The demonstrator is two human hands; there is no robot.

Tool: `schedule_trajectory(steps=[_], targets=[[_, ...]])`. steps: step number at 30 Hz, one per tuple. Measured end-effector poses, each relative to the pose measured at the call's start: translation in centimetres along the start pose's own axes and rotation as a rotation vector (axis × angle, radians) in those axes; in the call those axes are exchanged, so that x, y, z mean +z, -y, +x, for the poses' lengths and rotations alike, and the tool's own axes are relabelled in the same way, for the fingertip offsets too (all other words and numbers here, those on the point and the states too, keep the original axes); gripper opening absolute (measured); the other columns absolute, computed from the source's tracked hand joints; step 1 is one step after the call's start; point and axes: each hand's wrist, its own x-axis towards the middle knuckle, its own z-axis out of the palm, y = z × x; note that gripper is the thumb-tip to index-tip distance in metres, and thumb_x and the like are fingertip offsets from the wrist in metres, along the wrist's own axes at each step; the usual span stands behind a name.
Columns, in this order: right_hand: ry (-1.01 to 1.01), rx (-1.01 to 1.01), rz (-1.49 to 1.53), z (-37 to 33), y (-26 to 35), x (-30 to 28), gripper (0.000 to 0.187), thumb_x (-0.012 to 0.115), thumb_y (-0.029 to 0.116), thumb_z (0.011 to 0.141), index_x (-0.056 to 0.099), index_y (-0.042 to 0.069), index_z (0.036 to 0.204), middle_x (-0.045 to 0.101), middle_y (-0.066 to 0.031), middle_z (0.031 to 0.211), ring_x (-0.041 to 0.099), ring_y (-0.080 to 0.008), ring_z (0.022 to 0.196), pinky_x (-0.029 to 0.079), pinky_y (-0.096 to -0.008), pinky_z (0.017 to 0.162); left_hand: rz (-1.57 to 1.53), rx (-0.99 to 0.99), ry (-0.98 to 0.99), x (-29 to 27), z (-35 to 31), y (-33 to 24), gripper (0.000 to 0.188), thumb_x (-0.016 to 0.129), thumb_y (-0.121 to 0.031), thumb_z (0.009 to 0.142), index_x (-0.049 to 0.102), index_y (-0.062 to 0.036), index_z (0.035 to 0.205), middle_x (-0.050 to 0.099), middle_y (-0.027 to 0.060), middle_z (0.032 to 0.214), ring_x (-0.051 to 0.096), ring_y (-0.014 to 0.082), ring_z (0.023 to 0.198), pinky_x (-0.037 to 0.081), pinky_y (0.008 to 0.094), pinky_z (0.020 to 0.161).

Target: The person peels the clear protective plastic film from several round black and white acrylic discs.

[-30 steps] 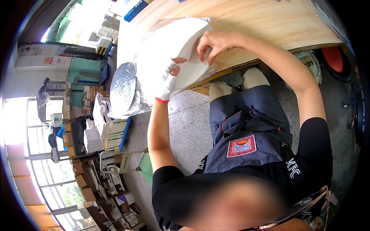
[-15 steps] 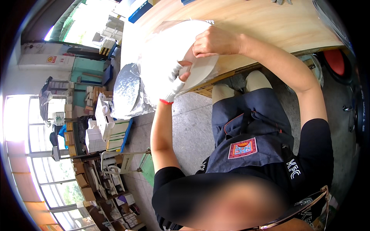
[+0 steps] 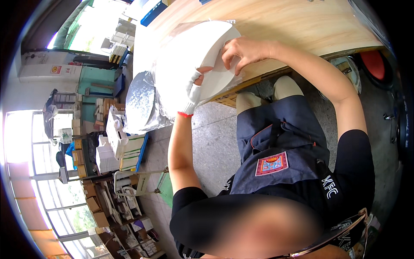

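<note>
A stack of large white round sheets [image 3: 185, 47] lies in clear plastic film [image 3: 222, 22] at the table's near left edge. The top sheet's right edge is lifted and bent. My left hand [image 3: 194, 88], in a white glove with bare fingertips and a red cuff, pinches that edge between thumb and forefinger; bright glare washes out its other fingers. My bare right hand [image 3: 246, 52] hovers at the right side of the sheets, fingers curled but apart, with nothing visible in them. Its fingertips are close to the lower sheet [image 3: 220, 77]; whether they touch it I cannot tell.
The pale wooden table [image 3: 293, 26] stretches away to the right. Left of the sheets lies a plastic-wrapped silvery round piece [image 3: 141, 101]. A blue-edged item [image 3: 153, 14] is at the back left. A red-seated stool [image 3: 374, 69] stands at right; boxes and shelves [image 3: 108, 194] fill the left.
My right hand has opened its fingers from a closed pinch and shifted slightly right, off the sheet's edge. My left thumb and forefinger have drawn closer together.
</note>
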Motion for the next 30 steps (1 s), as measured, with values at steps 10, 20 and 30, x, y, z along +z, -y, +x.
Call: schedule_trajectory(steps=[10, 20, 30], targets=[[-0.010, 0.006, -0.038, 1.6, 1.0, -1.5, 0.015, 0.075, 0.018, 0.078, 0.070, 0.006, 0.085, 0.068, -0.0062, 0.080, 0.066, -0.0217, 0.079, 0.052, -0.0347, 0.072, -0.264, -0.086, 0.120, -1.0, -0.1, -1.8, 0.027, 0.060, -0.026, 0.089, 0.073, -0.0111, 0.107, 0.064, 0.0063, 0.091, 0.057, 0.0206, 0.089, 0.043, 0.0350, 0.086], [-0.359, -0.237, -0.481, 1.3, 1.8, -0.4, 0.024, 0.067, 0.035, 0.085, 0.064, 0.012, 0.081, 0.064, -0.0020, 0.077, 0.064, -0.0205, 0.082, 0.050, -0.0330, 0.068, -0.293, -0.063, 0.179, 1.0, -0.9, 1.1, 0.036, 0.069, -0.024, 0.085, 0.067, -0.0079, 0.117, 0.066, 0.0086, 0.101, 0.060, 0.0219, 0.098, 0.045, 0.0357, 0.091], [-0.045, -0.099, -0.254, -0.8, 0.5, 0.0, 0.024, 0.077, 0.030, 0.074, 0.068, 0.011, 0.085, 0.066, -0.0012, 0.093, 0.062, -0.0237, 0.093, 0.050, -0.0370, 0.075, 0.081, 0.060, -0.032, -0.2, 0.0, 0.2, 0.025, 0.064, -0.031, 0.082, 0.079, -0.0287, 0.102, 0.058, 0.0057, 0.133, 0.042, 0.0295, 0.133, 0.019, 0.0480, 0.117]])
